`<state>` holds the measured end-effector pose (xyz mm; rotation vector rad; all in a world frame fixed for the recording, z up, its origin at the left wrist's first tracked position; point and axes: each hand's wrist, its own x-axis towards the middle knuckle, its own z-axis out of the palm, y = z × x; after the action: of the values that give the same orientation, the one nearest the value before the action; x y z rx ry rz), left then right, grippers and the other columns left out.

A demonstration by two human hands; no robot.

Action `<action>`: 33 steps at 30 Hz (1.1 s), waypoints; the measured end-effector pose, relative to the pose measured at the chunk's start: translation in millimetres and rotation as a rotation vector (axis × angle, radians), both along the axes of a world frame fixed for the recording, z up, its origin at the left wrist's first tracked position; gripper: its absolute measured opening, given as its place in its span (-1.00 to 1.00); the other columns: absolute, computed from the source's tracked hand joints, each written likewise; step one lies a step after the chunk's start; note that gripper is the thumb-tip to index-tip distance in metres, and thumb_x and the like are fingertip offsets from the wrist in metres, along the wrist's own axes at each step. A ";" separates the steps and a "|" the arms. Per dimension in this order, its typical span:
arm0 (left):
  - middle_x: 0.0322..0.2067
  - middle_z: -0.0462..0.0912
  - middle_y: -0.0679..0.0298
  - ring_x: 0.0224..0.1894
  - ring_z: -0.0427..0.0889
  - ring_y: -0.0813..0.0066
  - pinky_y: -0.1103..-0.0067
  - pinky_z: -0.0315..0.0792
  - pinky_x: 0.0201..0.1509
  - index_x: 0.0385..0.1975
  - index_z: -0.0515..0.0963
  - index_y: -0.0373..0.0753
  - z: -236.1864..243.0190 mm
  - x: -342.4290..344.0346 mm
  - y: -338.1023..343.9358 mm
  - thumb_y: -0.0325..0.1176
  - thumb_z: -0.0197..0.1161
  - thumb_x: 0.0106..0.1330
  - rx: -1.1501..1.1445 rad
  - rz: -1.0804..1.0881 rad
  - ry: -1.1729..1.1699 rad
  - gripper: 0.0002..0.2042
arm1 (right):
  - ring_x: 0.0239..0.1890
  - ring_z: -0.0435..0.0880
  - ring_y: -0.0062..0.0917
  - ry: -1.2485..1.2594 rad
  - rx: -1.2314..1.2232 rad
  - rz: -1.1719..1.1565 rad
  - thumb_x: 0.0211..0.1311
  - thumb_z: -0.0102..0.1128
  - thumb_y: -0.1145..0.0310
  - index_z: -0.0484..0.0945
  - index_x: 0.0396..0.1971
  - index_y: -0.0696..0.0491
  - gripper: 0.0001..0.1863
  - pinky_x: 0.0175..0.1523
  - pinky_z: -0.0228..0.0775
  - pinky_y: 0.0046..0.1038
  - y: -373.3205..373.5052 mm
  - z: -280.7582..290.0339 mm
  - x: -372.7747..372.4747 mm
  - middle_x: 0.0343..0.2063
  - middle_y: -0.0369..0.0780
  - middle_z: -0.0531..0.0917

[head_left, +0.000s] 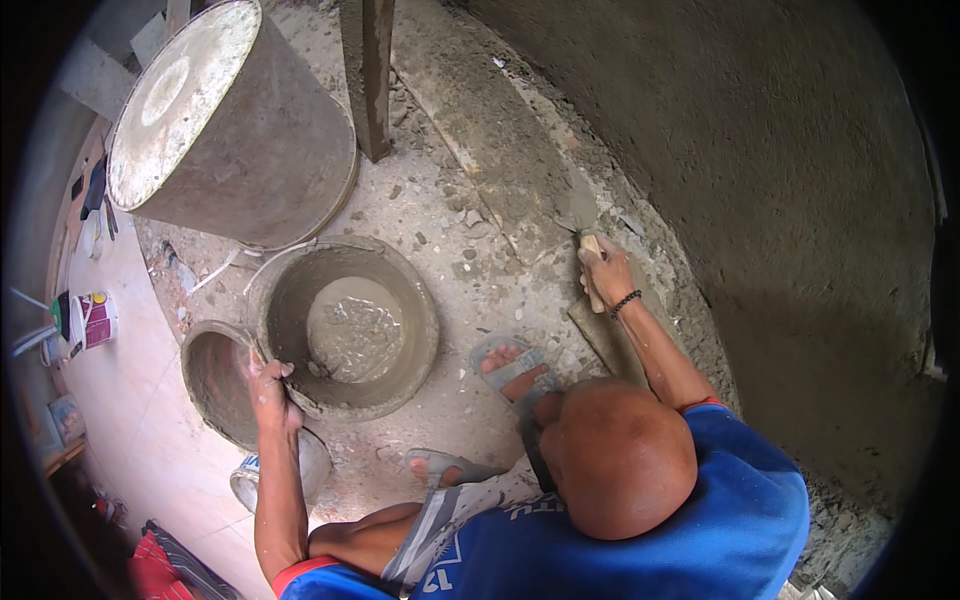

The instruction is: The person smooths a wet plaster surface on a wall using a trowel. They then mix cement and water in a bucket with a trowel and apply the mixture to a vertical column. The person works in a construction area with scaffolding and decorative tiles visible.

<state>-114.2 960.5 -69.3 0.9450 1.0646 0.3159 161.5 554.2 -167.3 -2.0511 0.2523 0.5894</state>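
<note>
Right hand (609, 274) outstretched, gripping probably a trowel (590, 246).

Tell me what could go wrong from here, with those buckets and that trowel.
The left hand grips the rim of the small, grey, round bucket close beside the large, grey, round bucket of wet grey mix; fingers might get pinched between them.

The right hand holds a trowel with a pale wooden handle; a slip could scrape the bare knuckles.

Grey open-toed sandals leave toes exposed on the debris-strewn ground.
</note>
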 end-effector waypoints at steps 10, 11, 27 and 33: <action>-0.04 0.53 0.24 -0.14 0.51 0.40 0.56 0.44 -0.03 0.24 0.28 -0.21 -5.2 -5.1 1.8 -0.69 -0.06 -0.09 0.039 0.009 0.021 -0.29 | -0.70 0.54 -0.53 -0.025 0.033 0.045 0.22 0.16 0.41 0.40 0.19 0.23 -0.48 -0.64 0.38 -0.43 74.8 -7.4 42.4 -0.59 -0.17 0.60; -0.04 0.53 0.24 -0.15 0.52 0.40 0.56 0.45 -0.04 0.24 0.28 -0.21 -4.2 -5.6 1.6 -0.69 -0.06 -0.08 0.042 0.013 0.033 -0.29 | -0.70 0.54 -0.53 -0.020 0.039 0.054 0.22 0.15 0.41 0.40 0.19 0.23 -0.48 -0.64 0.38 -0.43 78.9 -9.4 45.1 -0.59 -0.16 0.60; 0.02 0.46 0.15 -0.09 0.50 0.34 0.48 0.46 -0.01 0.37 0.05 -0.27 -0.4 -1.5 -0.1 -0.67 -0.03 -0.10 0.032 0.043 0.043 -0.17 | -0.59 0.55 -0.62 0.029 0.286 0.167 0.21 0.14 0.40 0.47 0.14 0.11 -0.54 -0.52 0.42 -0.55 87.6 43.7 33.5 -0.43 -0.24 0.58; 0.04 0.46 0.13 -0.04 0.50 0.29 0.48 0.44 0.05 0.32 0.13 -0.29 6.4 4.6 -3.8 -0.66 -0.05 -0.10 0.040 0.032 0.039 -0.22 | -0.21 0.60 -0.37 -0.399 0.271 0.635 0.07 0.19 0.41 0.48 0.14 0.03 -0.46 -0.05 0.47 -0.30 101.5 107.3 -25.2 -0.20 -0.11 0.63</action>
<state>-109.6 956.7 -62.9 0.9739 1.1131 0.3480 136.2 655.7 -60.0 -1.9134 -0.7000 0.5329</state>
